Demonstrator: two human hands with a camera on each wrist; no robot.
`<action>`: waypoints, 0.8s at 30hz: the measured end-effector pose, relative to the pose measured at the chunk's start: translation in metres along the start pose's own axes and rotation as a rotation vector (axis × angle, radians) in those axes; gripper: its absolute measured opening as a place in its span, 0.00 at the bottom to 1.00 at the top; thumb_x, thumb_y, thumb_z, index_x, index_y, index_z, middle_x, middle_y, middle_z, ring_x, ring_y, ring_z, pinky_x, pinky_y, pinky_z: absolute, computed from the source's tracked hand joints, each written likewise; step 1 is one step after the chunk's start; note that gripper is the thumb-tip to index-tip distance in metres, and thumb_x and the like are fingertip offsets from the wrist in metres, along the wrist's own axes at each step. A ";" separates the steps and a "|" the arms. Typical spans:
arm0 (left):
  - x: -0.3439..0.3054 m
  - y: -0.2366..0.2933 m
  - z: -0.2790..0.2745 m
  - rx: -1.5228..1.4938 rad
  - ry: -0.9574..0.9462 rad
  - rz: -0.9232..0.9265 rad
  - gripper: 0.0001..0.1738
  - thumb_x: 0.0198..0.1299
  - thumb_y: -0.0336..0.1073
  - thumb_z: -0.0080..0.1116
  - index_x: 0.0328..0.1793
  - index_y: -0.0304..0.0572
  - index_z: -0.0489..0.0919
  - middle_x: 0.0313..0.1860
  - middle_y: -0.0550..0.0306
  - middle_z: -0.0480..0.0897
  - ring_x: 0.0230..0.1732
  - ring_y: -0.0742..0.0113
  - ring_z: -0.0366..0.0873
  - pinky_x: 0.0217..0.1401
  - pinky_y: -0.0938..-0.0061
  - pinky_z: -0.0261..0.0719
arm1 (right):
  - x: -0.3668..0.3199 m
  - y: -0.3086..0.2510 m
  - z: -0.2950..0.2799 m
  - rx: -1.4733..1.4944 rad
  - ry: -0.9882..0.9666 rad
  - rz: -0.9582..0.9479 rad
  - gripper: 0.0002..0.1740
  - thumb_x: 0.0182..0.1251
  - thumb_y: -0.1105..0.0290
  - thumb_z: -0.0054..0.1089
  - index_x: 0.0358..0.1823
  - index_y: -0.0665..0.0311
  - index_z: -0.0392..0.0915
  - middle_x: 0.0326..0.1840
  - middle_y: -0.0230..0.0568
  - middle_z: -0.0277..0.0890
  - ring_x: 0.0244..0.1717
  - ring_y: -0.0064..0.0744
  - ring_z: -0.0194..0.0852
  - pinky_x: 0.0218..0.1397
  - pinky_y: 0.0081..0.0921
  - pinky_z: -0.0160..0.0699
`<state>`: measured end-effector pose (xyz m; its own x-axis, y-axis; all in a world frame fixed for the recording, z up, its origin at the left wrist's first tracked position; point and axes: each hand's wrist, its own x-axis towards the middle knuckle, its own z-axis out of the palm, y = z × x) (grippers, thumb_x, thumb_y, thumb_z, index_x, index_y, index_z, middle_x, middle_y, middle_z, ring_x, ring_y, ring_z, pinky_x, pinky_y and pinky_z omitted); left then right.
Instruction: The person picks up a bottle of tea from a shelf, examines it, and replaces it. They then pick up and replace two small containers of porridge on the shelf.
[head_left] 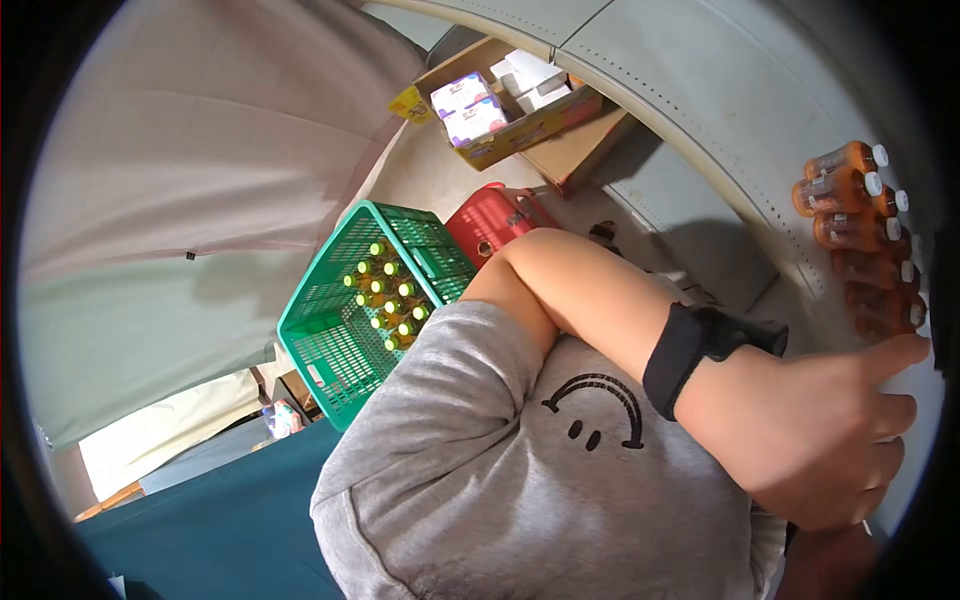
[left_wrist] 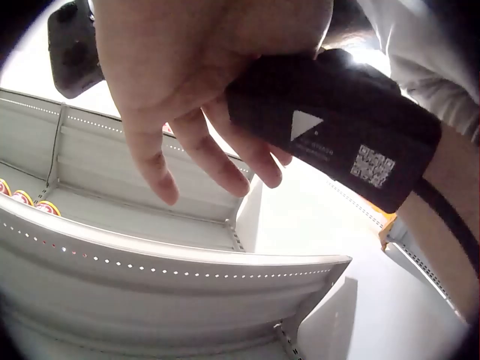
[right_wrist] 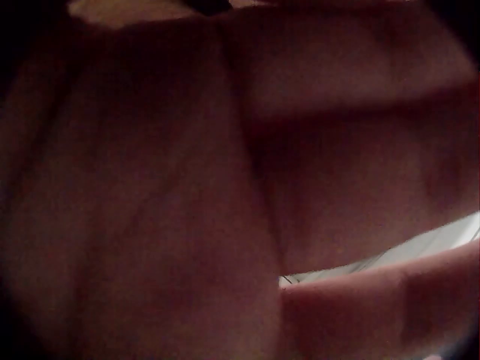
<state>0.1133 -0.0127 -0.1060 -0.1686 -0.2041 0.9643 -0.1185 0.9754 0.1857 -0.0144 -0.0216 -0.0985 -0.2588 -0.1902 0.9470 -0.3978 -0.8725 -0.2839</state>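
Observation:
My left hand (head_left: 820, 440) reaches across my body to the right in the head view, fingers bent at the knuckles and one finger pointing further out. In the left wrist view, fingers (left_wrist: 154, 157) of this hand hang down around a black wrist device (left_wrist: 330, 135) with a QR code, strapped to a bare forearm (left_wrist: 454, 225). A palm (right_wrist: 142, 195) and fingers fill the right wrist view, dark and very near the lens. My right hand is hidden. Several orange drink bottles (head_left: 845, 190) with white caps stand on a shelf close beyond the left hand.
A green crate (head_left: 320, 365) holds several bottles with light green caps. Beside it are a red basket (head_left: 490, 220) and an open carton (head_left: 500, 140) with white boxes. A metal shelf (left_wrist: 172, 259) spans the left wrist view. A teal cloth (head_left: 220, 520) lies lower left.

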 end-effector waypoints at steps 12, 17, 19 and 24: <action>-0.006 -0.006 0.010 -0.030 0.150 0.023 0.10 0.36 0.40 0.54 0.11 0.45 0.73 0.11 0.66 0.65 0.20 0.65 0.64 0.40 0.46 0.62 | 0.010 -0.029 0.023 0.170 0.141 -0.052 0.13 0.64 0.65 0.42 0.47 0.61 0.68 0.39 0.38 0.73 0.29 0.27 0.74 0.33 0.19 0.74; -0.009 -0.007 0.009 -0.053 0.164 0.002 0.10 0.36 0.40 0.54 0.11 0.45 0.72 0.12 0.66 0.64 0.20 0.65 0.64 0.41 0.45 0.61 | 0.014 -0.038 0.032 0.257 0.202 -0.080 0.13 0.64 0.65 0.44 0.47 0.58 0.69 0.39 0.35 0.74 0.28 0.25 0.74 0.31 0.17 0.75; -0.009 -0.008 0.009 -0.050 0.153 -0.014 0.10 0.37 0.40 0.54 0.11 0.45 0.72 0.12 0.65 0.63 0.20 0.65 0.65 0.41 0.45 0.61 | 0.015 -0.040 0.035 0.292 0.226 -0.091 0.12 0.64 0.65 0.44 0.47 0.57 0.69 0.39 0.34 0.74 0.27 0.24 0.74 0.30 0.17 0.75; -0.010 -0.014 0.007 -0.073 0.099 -0.079 0.09 0.40 0.39 0.52 0.15 0.43 0.73 0.17 0.62 0.67 0.27 0.62 0.68 0.49 0.44 0.57 | 0.030 -0.039 0.043 0.397 0.291 -0.192 0.12 0.63 0.65 0.46 0.47 0.54 0.70 0.40 0.31 0.75 0.26 0.21 0.75 0.28 0.15 0.75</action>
<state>0.1094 -0.0246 -0.1194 -0.0638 -0.2752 0.9593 -0.0556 0.9607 0.2719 0.0312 -0.0126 -0.0522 -0.4705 0.0737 0.8793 -0.1129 -0.9933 0.0229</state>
